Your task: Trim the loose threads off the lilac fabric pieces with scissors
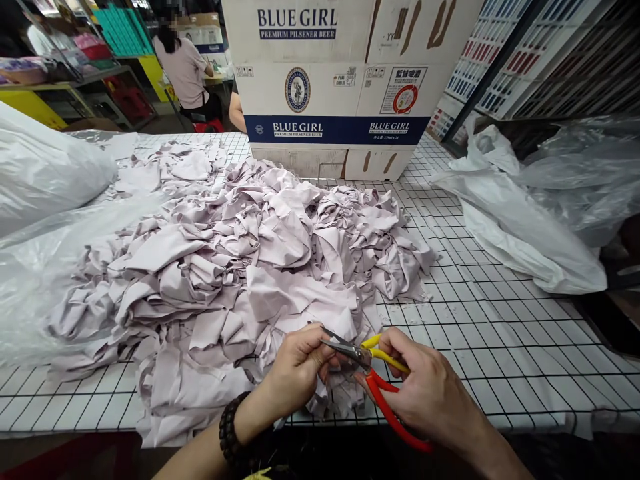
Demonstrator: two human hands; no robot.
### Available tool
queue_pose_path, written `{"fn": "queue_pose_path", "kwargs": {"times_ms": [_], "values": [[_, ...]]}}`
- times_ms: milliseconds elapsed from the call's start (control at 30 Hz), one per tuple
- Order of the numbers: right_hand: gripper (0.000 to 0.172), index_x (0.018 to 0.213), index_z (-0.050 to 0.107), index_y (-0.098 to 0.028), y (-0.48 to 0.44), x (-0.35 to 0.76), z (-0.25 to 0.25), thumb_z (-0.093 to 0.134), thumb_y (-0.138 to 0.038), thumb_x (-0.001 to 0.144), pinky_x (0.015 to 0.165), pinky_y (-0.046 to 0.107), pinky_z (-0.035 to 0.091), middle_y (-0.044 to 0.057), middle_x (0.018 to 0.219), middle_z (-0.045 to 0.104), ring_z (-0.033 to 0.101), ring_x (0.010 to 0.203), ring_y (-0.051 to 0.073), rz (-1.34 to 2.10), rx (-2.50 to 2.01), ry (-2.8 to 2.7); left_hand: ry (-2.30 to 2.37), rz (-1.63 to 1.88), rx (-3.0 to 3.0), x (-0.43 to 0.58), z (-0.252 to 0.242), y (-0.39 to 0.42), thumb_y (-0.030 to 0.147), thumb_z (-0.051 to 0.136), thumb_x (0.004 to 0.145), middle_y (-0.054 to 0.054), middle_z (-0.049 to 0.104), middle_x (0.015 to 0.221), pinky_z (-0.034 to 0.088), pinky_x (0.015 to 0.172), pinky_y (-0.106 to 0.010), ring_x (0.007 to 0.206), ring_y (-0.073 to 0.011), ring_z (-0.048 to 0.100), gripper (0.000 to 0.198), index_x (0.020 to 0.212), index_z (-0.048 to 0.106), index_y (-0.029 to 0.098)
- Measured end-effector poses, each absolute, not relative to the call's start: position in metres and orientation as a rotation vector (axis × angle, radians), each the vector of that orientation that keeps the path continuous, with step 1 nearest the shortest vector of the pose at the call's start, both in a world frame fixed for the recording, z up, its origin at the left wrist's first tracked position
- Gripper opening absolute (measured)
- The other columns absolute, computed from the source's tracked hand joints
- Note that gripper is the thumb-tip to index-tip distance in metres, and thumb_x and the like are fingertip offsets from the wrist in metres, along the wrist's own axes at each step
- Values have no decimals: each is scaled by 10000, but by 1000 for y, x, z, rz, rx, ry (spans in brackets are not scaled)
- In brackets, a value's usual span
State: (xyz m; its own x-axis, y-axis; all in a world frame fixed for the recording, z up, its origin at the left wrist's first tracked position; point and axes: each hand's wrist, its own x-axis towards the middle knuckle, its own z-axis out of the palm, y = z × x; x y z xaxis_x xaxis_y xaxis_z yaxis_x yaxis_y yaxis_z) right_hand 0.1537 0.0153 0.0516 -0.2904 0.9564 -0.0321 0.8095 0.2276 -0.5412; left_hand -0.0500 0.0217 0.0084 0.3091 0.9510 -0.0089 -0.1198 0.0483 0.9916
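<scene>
- Scissors (364, 359) sit in the right hand (425, 383), its fingers closed round the yellow and red handles; I see the blade tips slightly apart.
- Left hand (295, 370) has thumb and fingertips drawn together right at the blades; I cannot tell whether any cloth is pinched there.
- Cloth (280, 230) lies heaped on the gridded table (475, 347), ahead of both hands and to their left, some pieces reaching the near edge.
- My reading is close snipping, so I would look for the blade line first: the tips run very near the left fingers, and a nip seems the main risk.
- I would draw the fingertips back a little, hold any piece taut and snip with the points only.
- For pose, both forearms come in from the near edge and angle inward; the right wrist sends the blades leftward, the left hand meets them knuckles up.
</scene>
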Motion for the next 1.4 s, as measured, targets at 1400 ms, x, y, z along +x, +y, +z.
{"fn": "queue_pose_path", "kwargs": {"times_ms": [1400], "values": [[414, 796, 498, -218, 13, 147, 6, 859, -329, 627, 623, 244, 500, -28, 732, 617, 598, 656, 134, 1458, -1354, -1197, 993, 914, 1337, -28, 8, 21, 454, 480, 956, -25, 576, 689, 414, 554, -209, 562, -101, 503, 415, 928, 724, 120]]}}
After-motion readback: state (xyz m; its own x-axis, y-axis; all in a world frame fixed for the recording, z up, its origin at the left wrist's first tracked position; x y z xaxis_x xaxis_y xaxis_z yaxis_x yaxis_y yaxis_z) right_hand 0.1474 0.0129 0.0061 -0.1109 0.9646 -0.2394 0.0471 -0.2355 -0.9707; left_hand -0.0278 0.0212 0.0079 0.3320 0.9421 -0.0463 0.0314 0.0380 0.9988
